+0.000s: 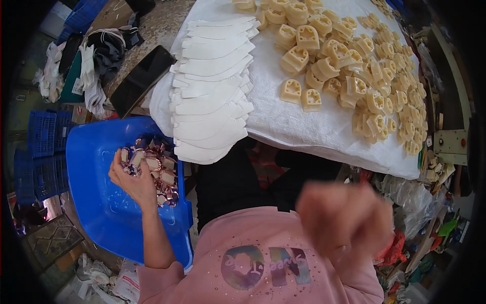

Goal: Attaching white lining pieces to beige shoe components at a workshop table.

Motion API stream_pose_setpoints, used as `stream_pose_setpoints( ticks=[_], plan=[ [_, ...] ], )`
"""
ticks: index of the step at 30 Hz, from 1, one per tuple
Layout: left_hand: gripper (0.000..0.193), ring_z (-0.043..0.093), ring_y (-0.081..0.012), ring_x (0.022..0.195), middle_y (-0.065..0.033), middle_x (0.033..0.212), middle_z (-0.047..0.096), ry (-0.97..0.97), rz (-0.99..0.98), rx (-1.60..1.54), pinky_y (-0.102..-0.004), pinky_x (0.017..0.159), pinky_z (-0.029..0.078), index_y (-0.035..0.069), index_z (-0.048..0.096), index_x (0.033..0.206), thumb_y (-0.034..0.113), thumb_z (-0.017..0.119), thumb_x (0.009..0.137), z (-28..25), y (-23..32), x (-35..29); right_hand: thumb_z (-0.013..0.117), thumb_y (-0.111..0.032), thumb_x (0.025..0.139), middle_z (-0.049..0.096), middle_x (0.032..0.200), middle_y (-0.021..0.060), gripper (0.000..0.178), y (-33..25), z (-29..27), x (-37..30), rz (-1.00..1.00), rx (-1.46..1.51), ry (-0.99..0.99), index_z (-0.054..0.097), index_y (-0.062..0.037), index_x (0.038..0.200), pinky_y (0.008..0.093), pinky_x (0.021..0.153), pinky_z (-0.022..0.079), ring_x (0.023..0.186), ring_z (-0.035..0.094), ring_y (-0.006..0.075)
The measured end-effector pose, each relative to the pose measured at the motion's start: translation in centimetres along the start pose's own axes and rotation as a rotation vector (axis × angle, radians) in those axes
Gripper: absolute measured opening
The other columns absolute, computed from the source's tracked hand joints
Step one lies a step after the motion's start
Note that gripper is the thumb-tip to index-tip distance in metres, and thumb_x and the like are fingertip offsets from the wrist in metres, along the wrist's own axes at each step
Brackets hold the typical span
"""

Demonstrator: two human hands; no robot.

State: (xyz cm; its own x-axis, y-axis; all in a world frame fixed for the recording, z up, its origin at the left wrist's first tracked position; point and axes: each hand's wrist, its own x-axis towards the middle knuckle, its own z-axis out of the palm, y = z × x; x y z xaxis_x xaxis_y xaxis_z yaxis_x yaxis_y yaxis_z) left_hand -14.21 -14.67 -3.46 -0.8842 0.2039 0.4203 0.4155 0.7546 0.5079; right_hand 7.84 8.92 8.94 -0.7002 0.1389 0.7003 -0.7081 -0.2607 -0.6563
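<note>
My left hand (135, 183) is inside a blue plastic bin (93, 202), its fingers curled round a shiny rose-metallic piece (136, 158) with a pale flat face. Several more such metallic pieces (168, 176) are heaped beside it against the bin's right side. My right hand (344, 215) is raised in front of my chest, away from the table, and smeared by motion; its fingers and anything in them cannot be made out. On the white cloth-covered table (283, 119) lies a row of overlapping white curved strips (212, 91). To their right spreads a pile of cream-coloured arch-shaped pieces (349, 66).
A black phone (142, 81) lies at the table's left edge. Gloves and dark cloths (88, 66) hang at the far left, above stacked blue crates (45, 134). Clear plastic bags (410, 202) and a red bag (395, 248) crowd the right side.
</note>
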Motion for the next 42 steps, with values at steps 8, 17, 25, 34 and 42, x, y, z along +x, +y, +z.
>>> stream_pose_setpoints(
  ticks=[8,17,25,34,42],
  plan=[
    [0.037,0.049,-0.0271,0.102,-0.0121,0.105,0.055,-0.182,0.509,-0.329,-0.0365,0.088,0.039,0.004,0.059,0.105,-0.002,0.064,0.069,1.6,9.4,1.4,0.062,-0.007,0.076,0.055,0.078,0.0096,0.016,10.0,-6.1,2.1,0.522,-1.323,0.309,0.061,-0.002,0.092,0.0361,0.071,0.042,0.081,0.051,0.0272],
    [0.06,0.049,-0.0239,0.105,-0.0088,0.107,0.056,-0.404,0.581,-0.251,-0.0383,0.095,0.027,0.009,0.054,0.119,0.013,0.075,0.062,4.0,12.1,4.0,0.055,0.005,0.067,0.054,0.087,0.0135,0.018,14.0,-6.4,2.4,0.574,-1.448,0.255,0.057,-0.0018,0.084,0.0405,0.074,0.039,0.085,0.047,0.0317],
    [0.068,0.052,-0.0222,0.104,-0.0085,0.104,0.058,-0.435,0.602,-0.255,-0.0398,0.097,0.025,0.01,0.05,0.125,0.019,0.076,0.063,4.2,11.7,4.8,0.056,0.01,0.07,0.052,0.093,0.0118,0.021,10.8,-2.4,2.9,0.277,-1.139,0.214,0.051,-0.002,0.086,0.038,0.075,0.042,0.09,0.052,0.03],
    [0.055,0.044,-0.0301,0.117,-0.0149,0.119,0.052,-0.546,0.657,-0.34,-0.0431,0.101,0.022,0.006,0.053,0.12,0.035,0.065,0.075,2.1,13.5,3.8,0.056,-0.001,0.086,0.058,0.088,0.0115,0.03,4.4,-1.9,1.3,0.231,-0.369,0.794,0.041,-0.0024,0.113,0.0273,0.064,0.052,0.074,0.062,0.0173],
    [0.047,0.047,-0.0076,0.068,-0.0096,0.101,0.059,-1.042,-0.063,-1.314,-0.0214,0.061,0.039,-0.007,0.045,0.125,0.03,0.037,0.098,3.7,16.5,-2.1,0.053,0.002,0.086,0.06,0.095,0.0076,0.017,3.4,-3.6,-4.6,0.488,-0.547,0.727,0.057,-0.0007,0.102,0.0295,0.077,0.049,0.087,0.061,0.0151]
  ],
)
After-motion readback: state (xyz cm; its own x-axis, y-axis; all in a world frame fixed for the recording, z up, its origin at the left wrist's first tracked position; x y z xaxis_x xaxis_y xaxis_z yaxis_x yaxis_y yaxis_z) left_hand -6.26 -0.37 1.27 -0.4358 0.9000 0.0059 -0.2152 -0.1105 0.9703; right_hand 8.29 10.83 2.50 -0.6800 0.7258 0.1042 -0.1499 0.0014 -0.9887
